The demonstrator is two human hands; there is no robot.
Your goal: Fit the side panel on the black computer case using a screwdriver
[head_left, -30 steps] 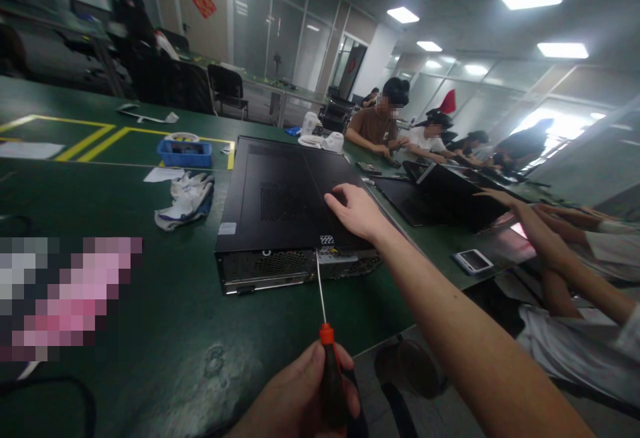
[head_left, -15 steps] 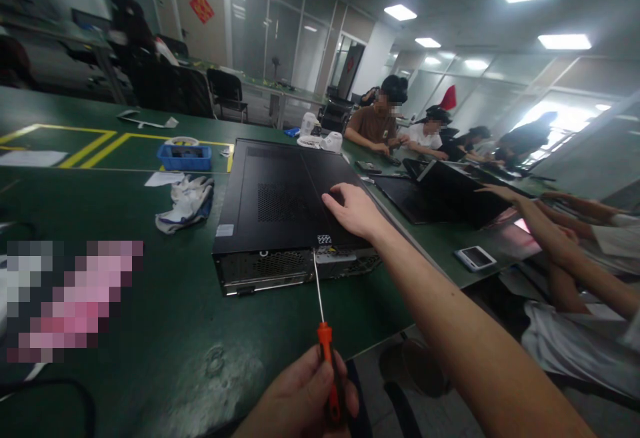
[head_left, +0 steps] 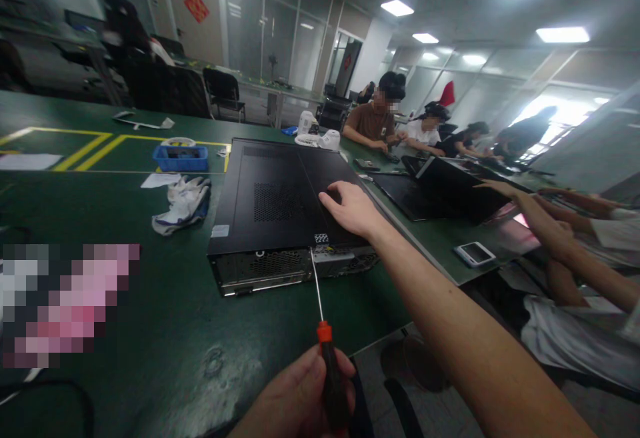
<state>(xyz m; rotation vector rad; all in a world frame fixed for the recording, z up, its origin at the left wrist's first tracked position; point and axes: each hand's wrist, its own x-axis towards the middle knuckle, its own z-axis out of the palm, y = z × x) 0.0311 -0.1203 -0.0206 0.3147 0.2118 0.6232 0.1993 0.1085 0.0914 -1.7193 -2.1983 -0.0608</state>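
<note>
A black desktop computer case (head_left: 270, 198) lies flat on the green table (head_left: 125, 305), its rear panel facing me. My right hand (head_left: 350, 208) rests palm down on the case's near right top, fingers spread. At the bottom edge, my left hand (head_left: 300, 398) is closed round the black and orange handle of a screwdriver (head_left: 325, 351). The thin shaft points up and away, and its tip meets the rear panel near the top edge, just below my right hand.
White work gloves (head_left: 183, 201), a paper slip and a blue parts bin (head_left: 181, 156) lie left of the case. A phone (head_left: 474, 253) sits near the table's right edge. A neighbour's arms (head_left: 560, 245) reach over another black case (head_left: 450, 191); more people sit beyond.
My view has drifted slightly, so the case sits a little further left. Both hands keep their places and the screwdriver tip stays at the rear panel.
</note>
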